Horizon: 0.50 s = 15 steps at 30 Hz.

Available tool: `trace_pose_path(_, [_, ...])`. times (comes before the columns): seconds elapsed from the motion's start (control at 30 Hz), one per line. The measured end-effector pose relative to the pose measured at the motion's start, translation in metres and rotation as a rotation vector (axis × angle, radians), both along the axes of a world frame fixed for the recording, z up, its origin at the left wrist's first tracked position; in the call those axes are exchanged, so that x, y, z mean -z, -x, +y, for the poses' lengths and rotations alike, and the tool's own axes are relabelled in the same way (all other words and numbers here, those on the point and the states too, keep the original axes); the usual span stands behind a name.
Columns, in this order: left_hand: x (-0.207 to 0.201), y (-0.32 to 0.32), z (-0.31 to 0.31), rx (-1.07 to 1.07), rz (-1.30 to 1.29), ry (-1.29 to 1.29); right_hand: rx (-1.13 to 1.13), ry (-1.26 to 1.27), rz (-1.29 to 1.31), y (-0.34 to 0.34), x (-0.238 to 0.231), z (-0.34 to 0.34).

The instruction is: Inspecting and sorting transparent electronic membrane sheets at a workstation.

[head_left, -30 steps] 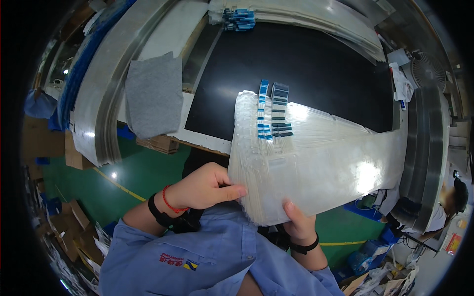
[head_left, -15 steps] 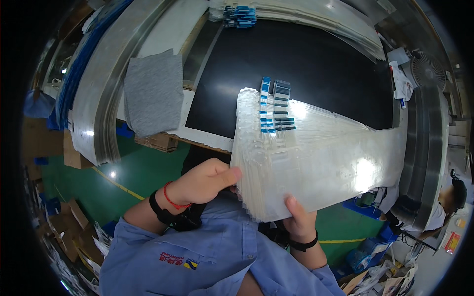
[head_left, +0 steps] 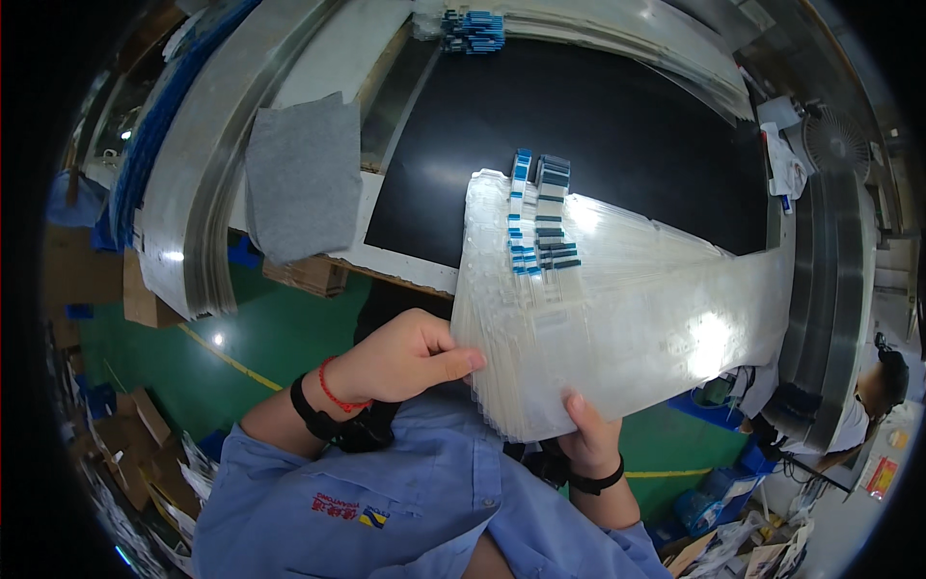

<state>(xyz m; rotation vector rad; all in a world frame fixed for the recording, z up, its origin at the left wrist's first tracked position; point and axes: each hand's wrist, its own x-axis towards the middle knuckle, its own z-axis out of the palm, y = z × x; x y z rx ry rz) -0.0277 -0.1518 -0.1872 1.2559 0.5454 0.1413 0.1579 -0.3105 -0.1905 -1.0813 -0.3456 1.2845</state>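
Note:
A fanned stack of thin translucent plastic sheets (head_left: 637,338) lies between my hands, its far part over the black table mat (head_left: 598,116). Blue and dark strips (head_left: 545,212) run in two rows along the sheets' far left part. My left hand (head_left: 422,357) pinches the left edge of the stack, thumb on top and the other fingers curled below. At the near edge, my right hand (head_left: 589,434) grips the sheets with its thumb on top; its fingers are hidden underneath.
A grey cloth (head_left: 304,179) hangs over the table's left corner. Further left stands a long bundle of curved sheets (head_left: 198,232). Another pile of sheets (head_left: 617,34) with blue strips lies at the back. A stack (head_left: 825,318) and a fan (head_left: 837,137) are on the right.
The left part of the stack has fanned wider, and the strips have spread apart toward me. My left thumb has moved slightly right and nearer; my right hand has shifted slightly right.

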Motion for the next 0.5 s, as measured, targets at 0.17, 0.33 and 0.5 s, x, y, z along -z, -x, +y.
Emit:
trace_pose_path(0.17, [-0.009,-0.008,-0.001,-0.211,-0.014,0.285,0.056,0.065,-0.024,0.008,-0.005,0.012])
trace_pose_path(0.33, [-0.003,-0.001,0.002,-0.015,0.011,0.004,-0.009,0.027,0.009,-0.002,-0.004,0.000])
trace_pose_path(0.5, [0.001,-0.002,0.001,-0.057,-0.018,0.089,0.050,0.052,-0.008,0.005,-0.001,0.008])
